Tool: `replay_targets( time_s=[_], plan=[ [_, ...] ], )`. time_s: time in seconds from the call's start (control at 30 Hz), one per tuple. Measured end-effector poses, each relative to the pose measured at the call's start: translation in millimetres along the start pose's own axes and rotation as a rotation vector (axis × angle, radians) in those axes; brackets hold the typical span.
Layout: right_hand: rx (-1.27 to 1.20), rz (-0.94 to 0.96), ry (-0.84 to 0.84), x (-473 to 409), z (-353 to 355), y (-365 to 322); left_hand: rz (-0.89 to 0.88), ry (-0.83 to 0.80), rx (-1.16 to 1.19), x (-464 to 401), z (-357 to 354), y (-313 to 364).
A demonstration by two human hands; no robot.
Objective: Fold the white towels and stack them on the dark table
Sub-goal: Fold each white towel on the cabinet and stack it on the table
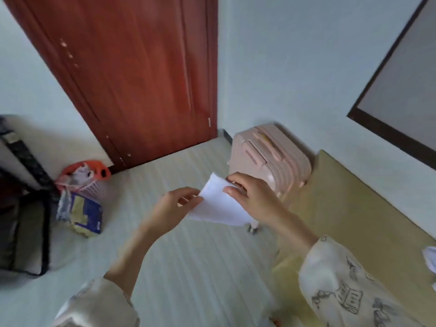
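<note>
Towel (218, 204) plain white. Suitcase (271, 159) pale pink, ribbed. Door (141, 79) reddish-brown wood. Sleeve (349, 291) cream, grey line drawings. Basket (89, 182) orange-topped.

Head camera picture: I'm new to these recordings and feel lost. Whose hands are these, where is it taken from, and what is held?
There is no machine, only a person wearing a camera on the head, looking forward and down. Both hands hold one white towel in the air: the left hand pinches its left edge, the right hand grips its upper right edge. Behind it stand a pink suitcase and a reddish door. A basket sits on the pale floor to the left. No dark table can be made out.
</note>
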State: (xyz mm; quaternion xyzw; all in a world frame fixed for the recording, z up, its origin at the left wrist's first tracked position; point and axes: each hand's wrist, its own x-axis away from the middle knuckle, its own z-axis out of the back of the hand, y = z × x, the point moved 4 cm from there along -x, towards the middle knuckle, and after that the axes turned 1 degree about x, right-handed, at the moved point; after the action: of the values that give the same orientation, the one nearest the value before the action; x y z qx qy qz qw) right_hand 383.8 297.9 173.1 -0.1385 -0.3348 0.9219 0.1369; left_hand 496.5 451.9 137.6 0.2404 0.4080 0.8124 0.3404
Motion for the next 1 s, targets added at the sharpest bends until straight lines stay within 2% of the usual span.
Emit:
replay_targets(
  time_s=[0.23,0.43,0.7,0.8,1.0],
  plan=[
    [-0.046,0.306,-0.274,-89,-136,-205,0.145,0.442,0.009,131,217,-94],
    [-0.062,0.518,-0.431,-146,-244,-346,0.28,0.743,0.005,223,341,-173],
    [-0.06,0.636,-0.63,-232,-403,-468,0.413,0.86,0.019,263,474,-292],
    [-0.068,0.676,-0.703,-266,-448,-515,0.457,0.844,0.033,258,534,-321],
    [-0.111,0.734,-0.751,-329,-515,-609,0.4,0.815,0.129,241,636,-366]
  ],
)
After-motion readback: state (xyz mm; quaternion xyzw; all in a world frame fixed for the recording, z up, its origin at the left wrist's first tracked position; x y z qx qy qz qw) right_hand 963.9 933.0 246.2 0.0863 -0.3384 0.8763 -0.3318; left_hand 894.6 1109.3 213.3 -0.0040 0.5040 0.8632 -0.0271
